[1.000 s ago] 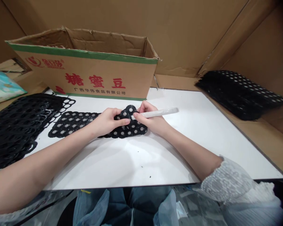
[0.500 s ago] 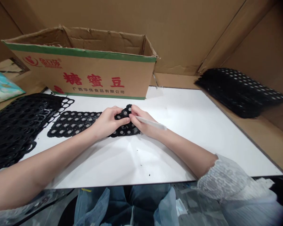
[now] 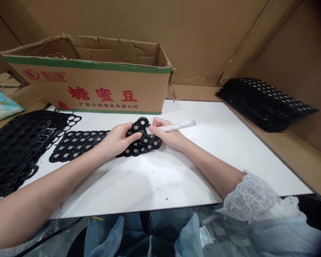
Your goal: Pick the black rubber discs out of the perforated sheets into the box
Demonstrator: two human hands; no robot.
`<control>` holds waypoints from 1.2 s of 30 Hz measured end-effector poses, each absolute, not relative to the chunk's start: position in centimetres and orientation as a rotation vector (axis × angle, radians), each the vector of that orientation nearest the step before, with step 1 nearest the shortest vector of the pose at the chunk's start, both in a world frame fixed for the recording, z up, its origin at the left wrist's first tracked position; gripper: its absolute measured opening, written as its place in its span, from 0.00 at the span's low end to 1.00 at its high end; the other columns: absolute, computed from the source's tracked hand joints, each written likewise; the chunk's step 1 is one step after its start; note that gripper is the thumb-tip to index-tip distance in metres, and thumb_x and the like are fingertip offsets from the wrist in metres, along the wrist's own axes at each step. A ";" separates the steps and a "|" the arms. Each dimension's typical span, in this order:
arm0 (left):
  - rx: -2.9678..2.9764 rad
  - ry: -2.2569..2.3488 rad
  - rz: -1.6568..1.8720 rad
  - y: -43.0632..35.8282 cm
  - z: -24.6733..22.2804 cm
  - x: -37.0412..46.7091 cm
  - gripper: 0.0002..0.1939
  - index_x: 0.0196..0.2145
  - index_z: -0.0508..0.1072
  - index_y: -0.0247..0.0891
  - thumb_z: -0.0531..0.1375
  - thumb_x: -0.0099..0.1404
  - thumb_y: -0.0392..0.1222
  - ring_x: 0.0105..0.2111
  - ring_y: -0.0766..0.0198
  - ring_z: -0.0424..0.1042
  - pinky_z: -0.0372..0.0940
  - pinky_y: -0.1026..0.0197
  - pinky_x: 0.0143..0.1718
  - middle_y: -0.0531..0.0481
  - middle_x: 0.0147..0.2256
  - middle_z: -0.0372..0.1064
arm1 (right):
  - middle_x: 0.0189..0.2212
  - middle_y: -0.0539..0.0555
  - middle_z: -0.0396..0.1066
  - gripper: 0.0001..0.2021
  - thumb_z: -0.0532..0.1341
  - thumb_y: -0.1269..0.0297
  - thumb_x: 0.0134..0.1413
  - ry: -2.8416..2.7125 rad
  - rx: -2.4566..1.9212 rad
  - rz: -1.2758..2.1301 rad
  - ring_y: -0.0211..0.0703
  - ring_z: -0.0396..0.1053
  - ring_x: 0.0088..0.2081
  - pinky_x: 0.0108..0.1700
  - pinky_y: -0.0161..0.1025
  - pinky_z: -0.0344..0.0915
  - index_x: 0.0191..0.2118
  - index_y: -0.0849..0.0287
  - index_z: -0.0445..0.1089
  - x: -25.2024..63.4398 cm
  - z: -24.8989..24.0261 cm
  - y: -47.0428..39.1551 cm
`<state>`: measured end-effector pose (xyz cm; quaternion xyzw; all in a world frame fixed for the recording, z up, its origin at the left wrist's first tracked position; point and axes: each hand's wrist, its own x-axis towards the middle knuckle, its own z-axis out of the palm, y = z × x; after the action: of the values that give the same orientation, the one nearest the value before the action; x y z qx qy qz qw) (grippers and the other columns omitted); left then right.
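The black dotted sheet (image 3: pixel 143 145) lies on the white desk (image 3: pixel 216 157), left of the middle and running parallel to the near edge, with its right portion bent up between the hands. The left hand (image 3: pixel 119 138) is closed on it, thumb on top. The right hand (image 3: pixel 167 136) grips a white pen-like tool (image 3: pixel 179 125), its tip at the sheet; whether those fingers also pinch the sheet cannot be determined. Judged by the bend, the sheet is light and flexible, probably rubbery rather than slippery; the thin webs between its rings appear the likeliest place to tear. The recommended hold is flat across several rings, close to the worked part, with the left end resting on the desk. Edges: the printed carton (image 3: pixel 117 87) stands along the far edge and limits movement that way; the ringed black pile (image 3: pixel 18 146) covers the left side, just beside the sheet's left end. The widest room for moving extends from the right hand to the right edge, beyond which sits a dotted black stack (image 3: pixel 264 103). A further strip, bearing small dark specks (image 3: pixel 166 198), runs to the near edge.
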<state>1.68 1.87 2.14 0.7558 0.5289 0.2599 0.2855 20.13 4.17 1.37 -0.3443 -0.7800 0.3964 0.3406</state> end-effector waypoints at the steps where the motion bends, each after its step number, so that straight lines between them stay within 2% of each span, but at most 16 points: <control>1: 2.019 1.419 0.703 1.9 2.2 1.7 0.18 0.35 0.68 0.34 0.52 0.56 0.52 0.32 0.60 0.65 0.58 0.61 0.33 0.50 0.31 0.68 | 0.18 0.46 0.50 0.13 0.50 0.58 0.52 -2.022 -0.890 1.088 0.32 0.48 0.22 0.24 0.32 0.46 0.23 0.59 0.50 20.3 1.5 4.2; 6: 1.984 1.318 0.746 1.8 2.5 1.9 0.19 0.40 0.66 0.34 0.52 0.56 0.50 0.37 0.59 0.65 0.59 0.59 0.38 0.48 0.37 0.68 | 0.18 0.45 0.48 0.13 0.53 0.60 0.49 -1.953 -0.893 1.104 0.31 0.47 0.21 0.23 0.31 0.44 0.22 0.59 0.51 20.4 1.9 4.1; 8: 1.944 1.282 0.731 1.7 2.5 1.9 0.22 0.41 0.66 0.35 0.57 0.51 0.50 0.38 0.58 0.66 0.60 0.59 0.38 0.49 0.38 0.68 | 0.17 0.45 0.48 0.13 0.53 0.60 0.49 -1.943 -0.902 1.124 0.30 0.47 0.21 0.23 0.31 0.44 0.22 0.59 0.51 20.4 2.0 4.0; 11: 1.874 1.300 0.666 1.7 2.5 1.9 0.24 0.38 0.69 0.36 0.62 0.44 0.50 0.35 0.58 0.67 0.61 0.60 0.34 0.50 0.35 0.70 | 0.18 0.45 0.49 0.13 0.53 0.59 0.50 -1.943 -0.894 1.194 0.30 0.46 0.21 0.23 0.31 0.44 0.22 0.60 0.51 20.5 2.2 4.0; 18: 1.653 1.348 0.619 1.7 2.6 1.7 0.18 0.31 0.72 0.37 0.62 0.43 0.51 0.30 0.60 0.69 0.62 0.62 0.29 0.51 0.30 0.72 | 0.17 0.44 0.48 0.14 0.54 0.61 0.49 -2.059 -0.844 1.102 0.29 0.45 0.21 0.22 0.30 0.42 0.21 0.60 0.50 20.5 2.7 3.8; 26: 1.485 1.374 0.585 2.0 2.2 1.1 0.21 0.34 0.72 0.37 0.64 0.42 0.50 0.32 0.57 0.71 0.65 0.58 0.32 0.48 0.31 0.72 | 0.18 0.45 0.48 0.13 0.53 0.60 0.50 -2.099 -0.838 1.023 0.30 0.46 0.21 0.23 0.31 0.44 0.22 0.59 0.50 20.3 2.5 3.4; 36: 1.408 1.315 0.653 1.9 2.1 1.3 0.19 0.32 0.72 0.35 0.64 0.42 0.48 0.32 0.56 0.71 0.65 0.57 0.32 0.47 0.31 0.72 | 0.19 0.46 0.48 0.12 0.51 0.61 0.51 -2.114 -0.818 1.013 0.31 0.47 0.22 0.24 0.31 0.45 0.22 0.59 0.50 20.0 1.7 3.6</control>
<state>1.28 1.94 2.06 0.5886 0.5498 0.2732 0.5260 19.96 3.60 1.66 -0.3118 -0.8056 0.3861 0.3235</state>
